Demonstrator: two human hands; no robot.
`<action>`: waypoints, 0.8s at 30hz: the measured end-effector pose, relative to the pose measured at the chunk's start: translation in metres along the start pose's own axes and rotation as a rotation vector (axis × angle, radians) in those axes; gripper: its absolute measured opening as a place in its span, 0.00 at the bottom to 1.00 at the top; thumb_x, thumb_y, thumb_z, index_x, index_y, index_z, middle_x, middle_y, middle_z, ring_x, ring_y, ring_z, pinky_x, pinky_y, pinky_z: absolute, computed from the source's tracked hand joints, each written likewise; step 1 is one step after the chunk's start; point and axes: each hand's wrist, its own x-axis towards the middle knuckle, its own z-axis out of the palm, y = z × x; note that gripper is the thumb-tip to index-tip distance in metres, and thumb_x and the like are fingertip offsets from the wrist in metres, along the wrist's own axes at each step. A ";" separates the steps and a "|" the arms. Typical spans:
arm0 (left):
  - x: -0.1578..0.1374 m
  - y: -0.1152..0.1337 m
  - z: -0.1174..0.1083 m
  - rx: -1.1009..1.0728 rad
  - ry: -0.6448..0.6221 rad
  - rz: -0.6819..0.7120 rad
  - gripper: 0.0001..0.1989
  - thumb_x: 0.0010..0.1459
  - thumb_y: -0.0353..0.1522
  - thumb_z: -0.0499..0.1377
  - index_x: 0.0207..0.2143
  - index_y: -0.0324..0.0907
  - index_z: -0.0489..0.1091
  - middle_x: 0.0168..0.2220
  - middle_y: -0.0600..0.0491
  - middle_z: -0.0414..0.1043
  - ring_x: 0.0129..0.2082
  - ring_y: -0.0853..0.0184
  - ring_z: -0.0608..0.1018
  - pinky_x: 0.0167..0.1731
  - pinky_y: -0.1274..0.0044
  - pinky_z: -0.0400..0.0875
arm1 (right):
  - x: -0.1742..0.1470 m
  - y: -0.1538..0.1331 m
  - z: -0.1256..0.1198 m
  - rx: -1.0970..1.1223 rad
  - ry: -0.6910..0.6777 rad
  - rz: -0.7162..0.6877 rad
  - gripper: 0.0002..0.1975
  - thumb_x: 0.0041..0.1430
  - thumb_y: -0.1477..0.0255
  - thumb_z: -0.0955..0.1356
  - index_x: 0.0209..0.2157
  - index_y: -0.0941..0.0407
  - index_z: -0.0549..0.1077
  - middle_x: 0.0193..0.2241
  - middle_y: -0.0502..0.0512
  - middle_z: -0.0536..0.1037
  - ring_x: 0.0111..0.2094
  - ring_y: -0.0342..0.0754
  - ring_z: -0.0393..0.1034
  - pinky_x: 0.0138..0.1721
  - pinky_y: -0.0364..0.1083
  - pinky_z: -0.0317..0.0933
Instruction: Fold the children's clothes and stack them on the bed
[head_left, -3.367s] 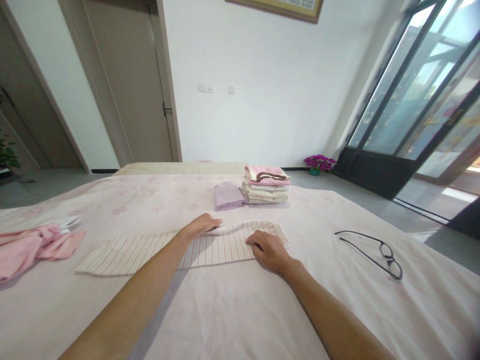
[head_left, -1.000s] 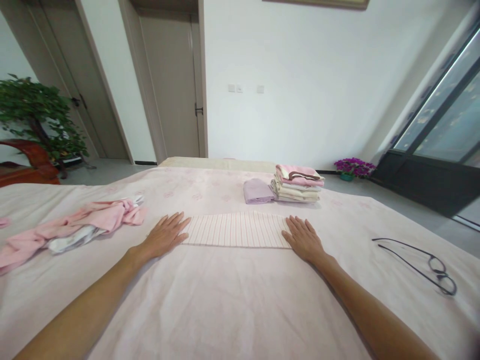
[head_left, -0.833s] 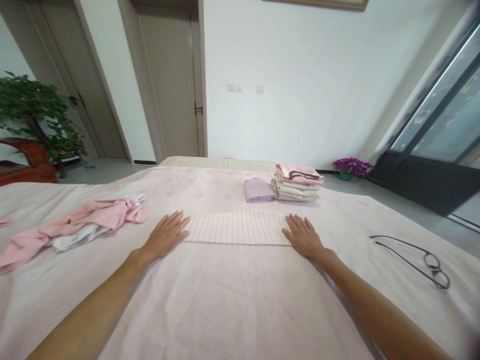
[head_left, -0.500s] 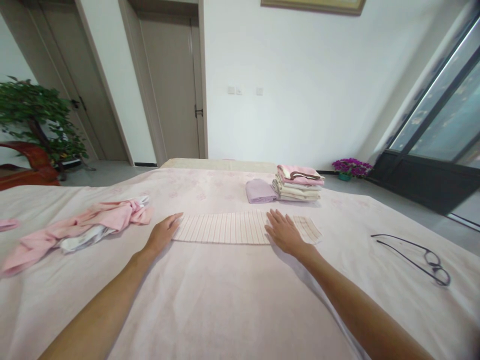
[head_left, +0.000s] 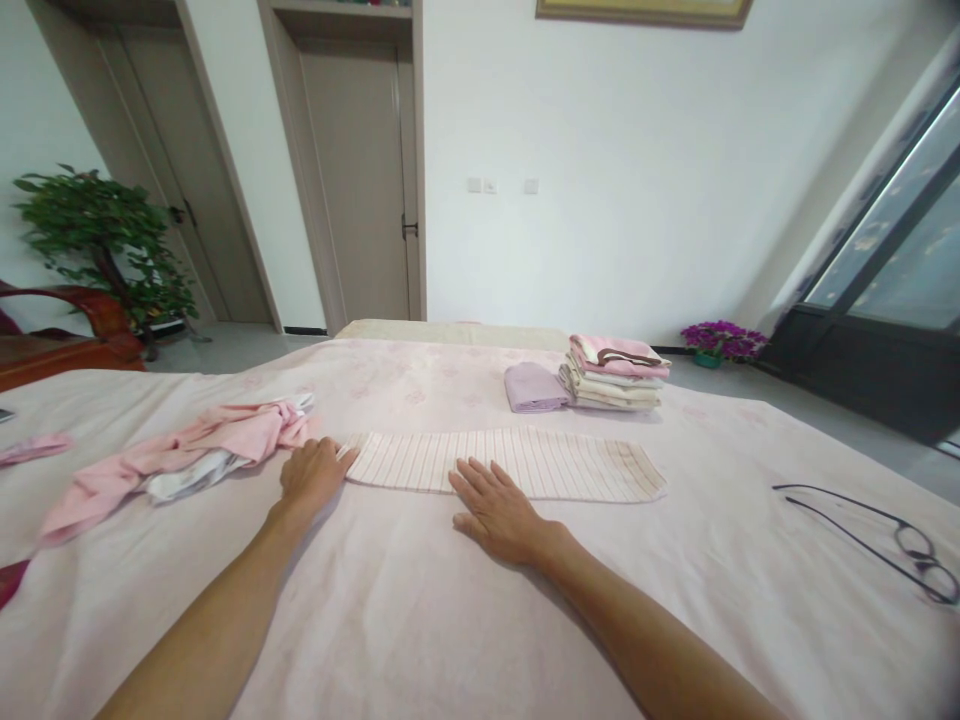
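Observation:
A striped cream-and-pink garment (head_left: 577, 462), folded into a long narrow strip, lies flat across the bed in front of me. At its left end, my left hand (head_left: 315, 472) has its fingers curled and pinched over the edge of the cloth. My right hand (head_left: 495, 510) rests flat near the strip's middle, fingers stretched out and palm down by the near edge. Left of my left hand is a crumpled pink garment (head_left: 180, 455) with a white cloth (head_left: 195, 474) partly under it.
Beyond the strip stand a folded lilac cloth (head_left: 534, 388) and a stack of folded clothes (head_left: 615, 375). A pair of glasses (head_left: 911, 540) lies open at the right. A small pink cloth (head_left: 34, 450) is at the far left. The pink bedspread (head_left: 375, 620) covers the bed.
My right hand has slid left along the striped garment, from near its right end to its middle. My left hand's fingers have curled over the left end. The view has turned slightly left.

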 end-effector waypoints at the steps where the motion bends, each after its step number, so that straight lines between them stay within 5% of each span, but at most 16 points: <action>1: 0.002 -0.001 -0.001 -0.006 -0.032 -0.005 0.29 0.60 0.53 0.45 0.41 0.41 0.75 0.44 0.38 0.75 0.46 0.47 0.76 0.40 0.64 0.68 | 0.000 0.000 -0.001 0.002 0.001 0.000 0.33 0.69 0.53 0.53 0.69 0.53 0.48 0.69 0.58 0.47 0.70 0.54 0.38 0.67 0.59 0.36; 8: 0.011 -0.005 -0.005 -0.188 -0.175 -0.040 0.23 0.57 0.51 0.50 0.36 0.43 0.72 0.40 0.46 0.78 0.41 0.53 0.78 0.33 0.71 0.66 | 0.000 -0.004 -0.005 -0.005 0.008 0.010 0.32 0.69 0.54 0.55 0.69 0.53 0.50 0.69 0.58 0.48 0.70 0.54 0.39 0.67 0.59 0.37; 16: 0.008 -0.005 -0.007 -0.249 -0.115 -0.121 0.20 0.57 0.45 0.54 0.47 0.44 0.68 0.45 0.48 0.77 0.45 0.53 0.78 0.38 0.70 0.67 | 0.000 -0.003 -0.006 0.023 -0.010 0.017 0.32 0.69 0.54 0.55 0.68 0.52 0.51 0.69 0.57 0.49 0.70 0.53 0.39 0.67 0.58 0.36; 21: -0.005 0.013 -0.003 -0.140 0.264 0.225 0.21 0.64 0.37 0.47 0.56 0.41 0.63 0.54 0.43 0.70 0.56 0.53 0.71 0.55 0.64 0.62 | -0.005 -0.006 -0.010 0.077 0.046 0.013 0.28 0.70 0.58 0.55 0.67 0.52 0.56 0.68 0.54 0.55 0.68 0.50 0.45 0.67 0.55 0.37; 24: -0.011 0.033 0.008 -0.203 0.238 0.528 0.24 0.67 0.40 0.44 0.60 0.41 0.61 0.62 0.46 0.63 0.64 0.58 0.62 0.62 0.67 0.55 | -0.006 -0.007 -0.009 0.045 0.103 0.053 0.27 0.70 0.58 0.54 0.67 0.52 0.55 0.67 0.54 0.56 0.68 0.49 0.44 0.68 0.55 0.36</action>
